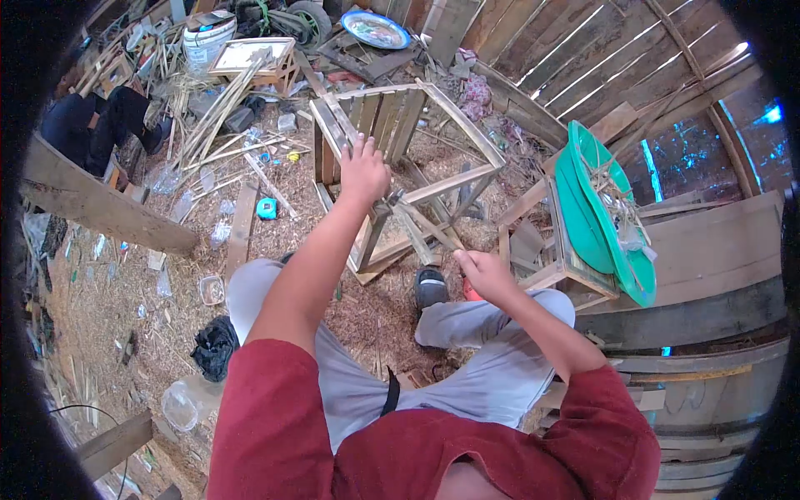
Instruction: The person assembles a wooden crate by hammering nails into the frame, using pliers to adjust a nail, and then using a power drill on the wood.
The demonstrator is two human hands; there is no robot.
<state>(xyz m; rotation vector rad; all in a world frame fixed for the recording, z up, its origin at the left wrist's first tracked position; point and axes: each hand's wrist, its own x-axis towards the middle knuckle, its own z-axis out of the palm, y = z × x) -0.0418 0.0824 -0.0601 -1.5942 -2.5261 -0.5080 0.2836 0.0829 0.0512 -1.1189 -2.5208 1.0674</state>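
A wooden slatted frame, like a small stool or chair (471, 133), lies tipped on the ground in front of my knees. My left hand (365, 172) rests on its near upper bar, fingers stretched out and slightly apart. My right hand (486, 275) is closed round the end of a wooden hammer handle. The hammer (433, 230) points up and left, its metal head close to the frame's near corner, just below my left hand. Whether the head touches the wood I cannot tell.
Green plastic trays (592, 200) lean on another wooden frame (533, 208) at right. A blue tape measure (267, 208) lies on the shavings-covered floor, near a board (242, 229). Wood strips, a white bucket (208, 46) and a basin (375, 30) are farther back. Another person's dark-clothed legs (117, 125) show at left.
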